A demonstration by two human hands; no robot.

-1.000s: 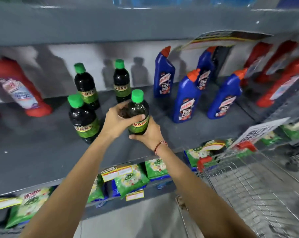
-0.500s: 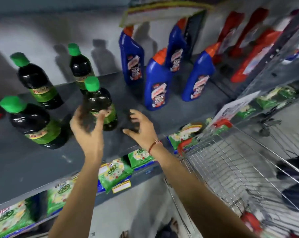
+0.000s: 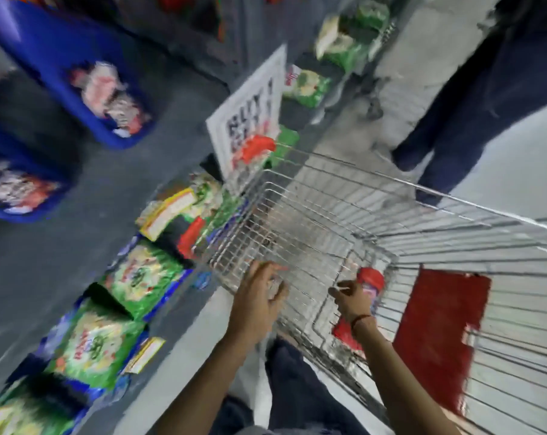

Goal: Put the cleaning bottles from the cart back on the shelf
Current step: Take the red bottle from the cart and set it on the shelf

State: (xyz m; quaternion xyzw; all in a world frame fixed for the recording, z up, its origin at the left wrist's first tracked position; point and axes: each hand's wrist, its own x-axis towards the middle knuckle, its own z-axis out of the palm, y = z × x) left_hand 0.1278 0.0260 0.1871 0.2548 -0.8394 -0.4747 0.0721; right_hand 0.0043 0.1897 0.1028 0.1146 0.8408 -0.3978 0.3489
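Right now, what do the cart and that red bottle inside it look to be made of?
The cart looks like bare metal wire: thin, silvery, shiny rods in a grid. The red bottle, partly hidden behind the right hand, looks like glossy moulded plastic, judging by its solid red colour and rounded cap; motion blur leaves that open.

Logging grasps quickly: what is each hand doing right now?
Left hand: open, fingers spread, holding nothing, at the cart edge.
Right hand: inside the cart at the red-capped bottle; grip cannot be told.

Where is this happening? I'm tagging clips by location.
Likely a supermarket aisle: a wire shopping cart, shelves with blue cleaning bottles and green packets, plus a printed offer sign.
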